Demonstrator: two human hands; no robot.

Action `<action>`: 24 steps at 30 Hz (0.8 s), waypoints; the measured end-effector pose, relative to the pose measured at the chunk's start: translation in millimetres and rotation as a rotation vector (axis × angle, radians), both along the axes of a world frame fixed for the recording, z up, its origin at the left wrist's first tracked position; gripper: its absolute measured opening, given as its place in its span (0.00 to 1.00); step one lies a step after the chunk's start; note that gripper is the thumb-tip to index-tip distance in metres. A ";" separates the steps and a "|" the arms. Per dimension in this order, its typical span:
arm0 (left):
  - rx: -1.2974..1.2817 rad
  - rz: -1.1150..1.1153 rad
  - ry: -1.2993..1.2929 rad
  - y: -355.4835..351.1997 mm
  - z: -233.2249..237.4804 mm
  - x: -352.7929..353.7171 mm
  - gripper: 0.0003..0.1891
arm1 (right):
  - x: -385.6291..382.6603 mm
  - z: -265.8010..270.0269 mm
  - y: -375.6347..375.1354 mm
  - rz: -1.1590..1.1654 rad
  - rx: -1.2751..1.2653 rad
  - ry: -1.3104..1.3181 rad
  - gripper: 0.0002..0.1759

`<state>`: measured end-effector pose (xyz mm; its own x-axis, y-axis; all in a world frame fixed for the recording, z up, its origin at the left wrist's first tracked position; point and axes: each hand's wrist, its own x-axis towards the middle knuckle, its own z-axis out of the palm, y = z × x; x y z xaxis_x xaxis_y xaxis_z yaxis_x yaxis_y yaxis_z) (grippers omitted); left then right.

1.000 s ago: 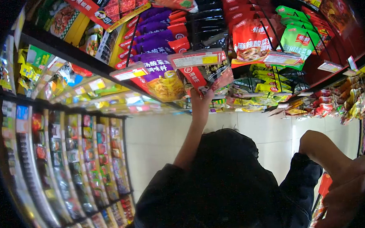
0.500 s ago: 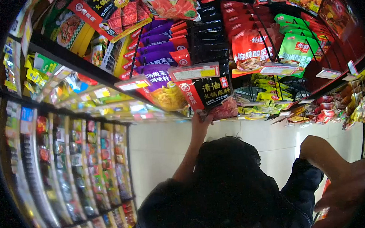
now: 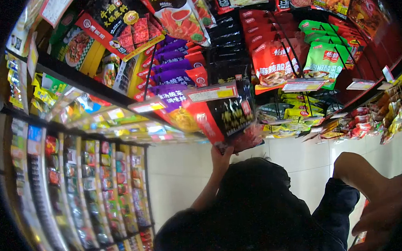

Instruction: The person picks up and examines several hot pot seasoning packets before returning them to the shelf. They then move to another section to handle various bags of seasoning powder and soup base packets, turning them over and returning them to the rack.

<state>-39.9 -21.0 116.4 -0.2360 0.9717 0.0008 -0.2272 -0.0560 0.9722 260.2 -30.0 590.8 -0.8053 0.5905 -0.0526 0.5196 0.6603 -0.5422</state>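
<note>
My left hand grips the bottom left corner of a black and red hot pot base packet, thumb in front. The packet hangs tilted behind a price tag, its lower edge sticking out below the rack. Beside it on the left is a purple seasoning packet. More black packets are stacked behind. My right arm is bent at the right side, and my right hand is dim and close to the lens. Its fingers cannot be made out clearly.
Red packets and green packets hang on the rack to the right. Yellow packets hang lower. A shelf unit with several rows of goods stands at left. Pale floor tiles show below.
My left hand has drawn the black and red hot pot base packet down towards me, and it is blurred by motion. My right arm stays bent at the right.
</note>
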 end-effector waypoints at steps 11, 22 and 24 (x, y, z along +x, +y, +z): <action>-0.258 -0.297 0.177 -28.6 -35.0 19.6 0.21 | 18.0 -27.8 -2.5 -0.126 -0.018 0.311 0.22; -0.228 -0.415 0.147 -27.0 -33.7 37.4 0.24 | 9.5 -4.2 9.6 -0.080 -0.169 0.119 0.20; -0.233 -0.402 0.140 -27.5 -46.4 35.1 0.24 | 8.6 -8.5 8.0 -0.079 -0.137 0.141 0.18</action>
<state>-4.8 -48.5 70.0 0.1454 0.9639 -0.2232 -0.0521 0.2328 0.9711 268.8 -22.0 582.2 -0.7622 0.6469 -0.0265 0.4789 0.5357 -0.6955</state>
